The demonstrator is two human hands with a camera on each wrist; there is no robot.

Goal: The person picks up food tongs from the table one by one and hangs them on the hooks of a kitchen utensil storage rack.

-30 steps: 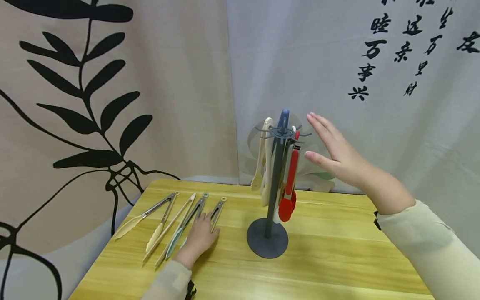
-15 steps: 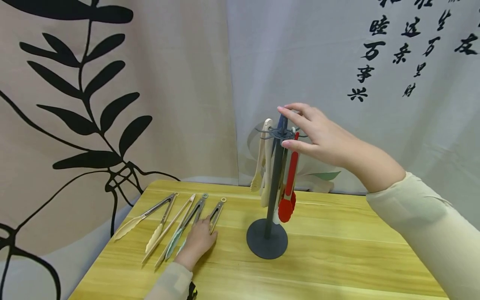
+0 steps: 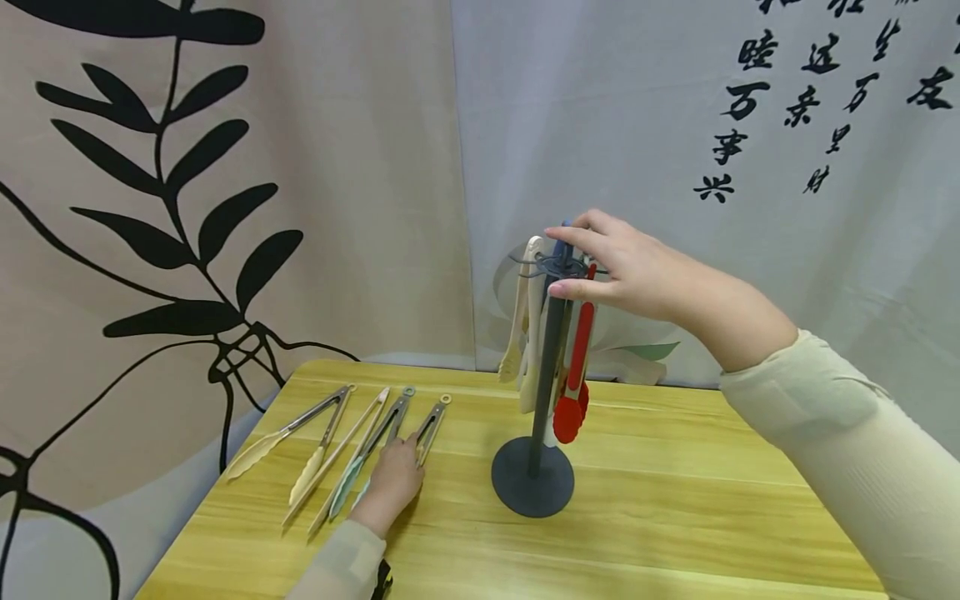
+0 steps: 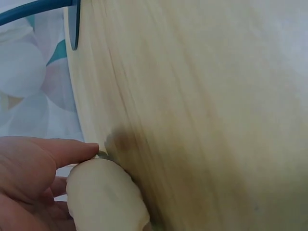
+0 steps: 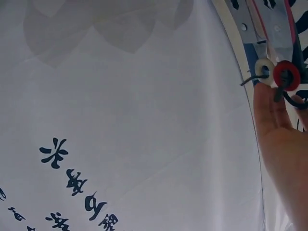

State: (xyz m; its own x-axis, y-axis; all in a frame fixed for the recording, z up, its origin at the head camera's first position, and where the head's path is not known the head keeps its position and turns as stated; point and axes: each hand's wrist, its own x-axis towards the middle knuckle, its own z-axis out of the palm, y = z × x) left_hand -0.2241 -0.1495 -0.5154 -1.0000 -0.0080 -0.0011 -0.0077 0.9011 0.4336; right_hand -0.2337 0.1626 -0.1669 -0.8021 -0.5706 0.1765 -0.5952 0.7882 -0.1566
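A dark grey hanging stand (image 3: 534,479) holds several tongs on its hooked top. Red tongs (image 3: 573,383) hang on its right side, cream tongs (image 3: 517,333) on its left. My right hand (image 3: 637,267) reaches the hooks, thumb in front and fingers near the top; in the right wrist view its fingers lie straight beneath a red ring (image 5: 287,75). Low on the table, my left hand (image 3: 393,483) grips short metal tongs (image 3: 433,429) with a cream ring. Their cream head (image 4: 106,197) shows beside my thumb and curled fingers in the left wrist view.
Left of my left hand, several tongs lie on the wooden table (image 3: 675,500): cream-tipped metal tongs (image 3: 315,417), narrow tongs (image 3: 337,458) and mint-tipped tongs (image 3: 367,454). A printed curtain (image 3: 375,167) hangs behind the table.
My right hand has moved left from beside the stand to its hooked top. The left hand has shifted slightly left and nearer to me, while the tongs stay about where they were.
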